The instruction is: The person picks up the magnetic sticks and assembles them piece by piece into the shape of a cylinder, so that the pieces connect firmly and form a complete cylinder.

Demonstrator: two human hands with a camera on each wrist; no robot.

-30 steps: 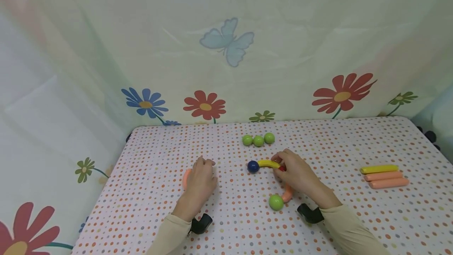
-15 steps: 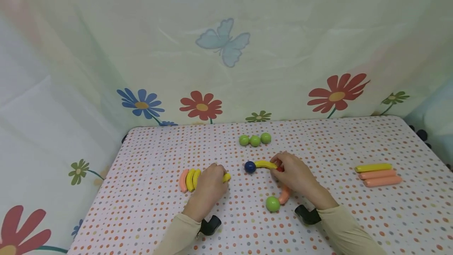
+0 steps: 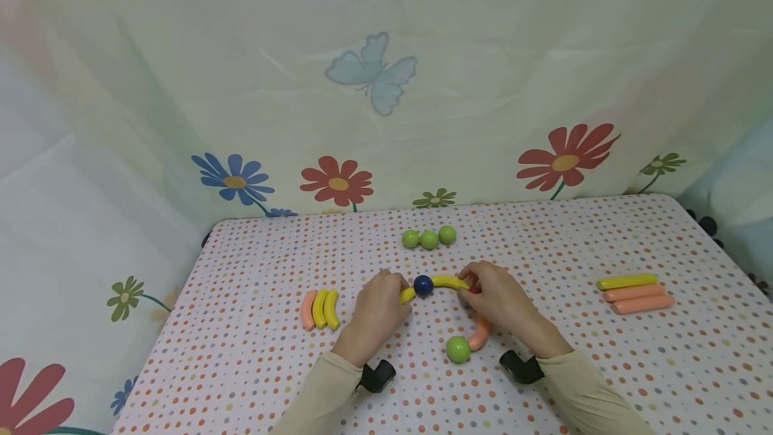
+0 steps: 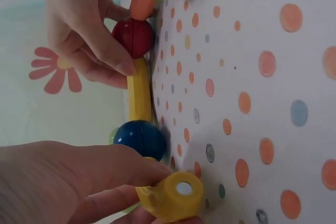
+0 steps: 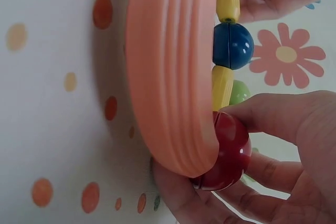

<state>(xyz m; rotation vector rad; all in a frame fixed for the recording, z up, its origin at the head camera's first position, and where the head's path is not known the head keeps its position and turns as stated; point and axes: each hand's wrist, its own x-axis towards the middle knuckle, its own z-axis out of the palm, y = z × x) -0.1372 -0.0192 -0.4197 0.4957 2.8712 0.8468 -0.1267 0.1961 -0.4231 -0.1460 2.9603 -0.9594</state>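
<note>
My left hand [image 3: 380, 307] pinches a curved yellow magnetic stick [image 4: 178, 198] between thumb and fingers. Its far end meets, or nearly meets, the blue ball [image 3: 423, 285]; a silvery dot shows on the near end in the left wrist view. Another curved yellow stick [image 3: 448, 281] joins the blue ball to a red ball [image 5: 231, 150]. The right hand [image 3: 498, 295] grips that red ball with thumb and fingers. From the red ball a curved orange stick [image 5: 168, 72] runs toward the person, ending at a large green ball [image 3: 457, 350].
Left of the hands lie one orange curved stick [image 3: 308, 310] and two yellow curved sticks [image 3: 325, 309]. Three green balls [image 3: 429, 239] sit in a row behind. Straight sticks, one yellow [image 3: 627, 281] and two orange [image 3: 639, 299], lie right on the dotted tablecloth [image 3: 253, 368].
From the row of curved sticks, my left hand has moved right, carrying a yellow one to the blue ball. The right hand keeps its hold on the red ball. The head view has shifted slightly.
</note>
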